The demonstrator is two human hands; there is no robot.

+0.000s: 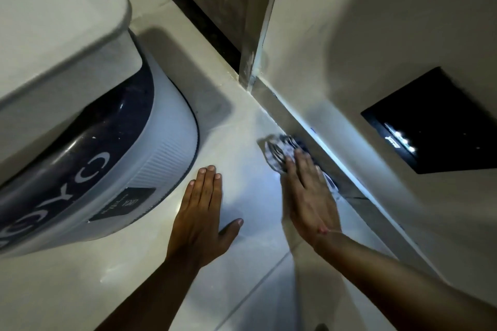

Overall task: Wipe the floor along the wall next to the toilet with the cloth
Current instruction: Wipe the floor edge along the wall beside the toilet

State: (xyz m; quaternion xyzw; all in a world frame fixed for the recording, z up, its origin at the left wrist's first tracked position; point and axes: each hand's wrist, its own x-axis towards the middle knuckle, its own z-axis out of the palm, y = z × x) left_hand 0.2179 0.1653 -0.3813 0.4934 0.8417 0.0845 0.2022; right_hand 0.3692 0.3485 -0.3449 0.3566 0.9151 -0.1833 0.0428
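A crumpled white and dark blue cloth [279,149] lies on the pale tiled floor [242,137] right against the base of the wall [349,35]. My right hand [306,191] presses flat on the cloth's near end with fingers stretched out; the hand covers part of the cloth. My left hand [201,212] rests flat on the floor, palm down, fingers together and thumb out, a short way left of the cloth. The white toilet [53,43] fills the upper left.
A round white bin with a dark lid and large letters [129,164] stands under the toilet's edge, close to my left hand. A black square panel [435,121] is set in the wall at right. A door frame post [255,35] meets the floor ahead.
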